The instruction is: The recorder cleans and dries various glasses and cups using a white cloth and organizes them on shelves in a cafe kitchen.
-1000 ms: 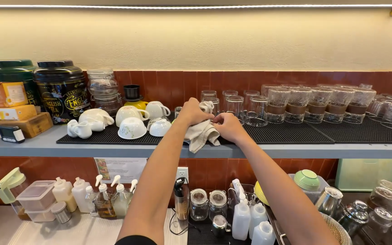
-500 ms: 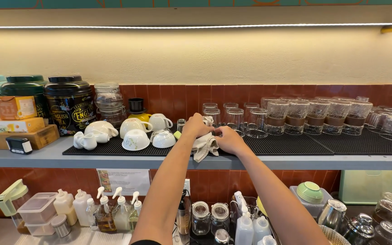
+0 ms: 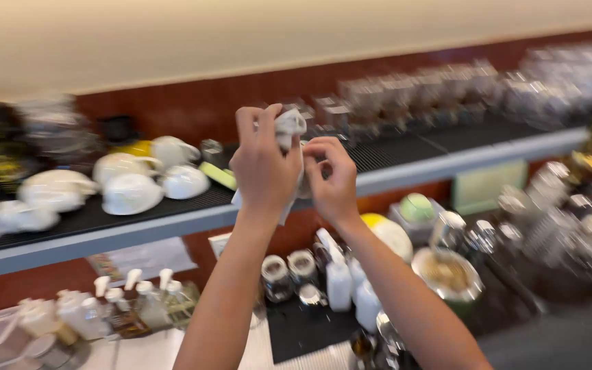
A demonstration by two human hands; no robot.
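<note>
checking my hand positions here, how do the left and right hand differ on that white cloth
The left hand is raised higher, back to the camera, fingers wrapped over the top of the white cloth. The right hand sits lower, fingers curled in, at the cloth's side. Both are bare and meet in front of the shelf.

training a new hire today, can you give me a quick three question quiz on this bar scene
1. True or false: both hands are on the white cloth.
2. What stands upside down on the black mat to the left of the left hand? A) white cups B) plates C) pans
3. Fill in: below the right hand, on the lower counter, stand white squeeze ____.

Key: 1 true; 2 A, the white cups; 3 bottles.
</note>
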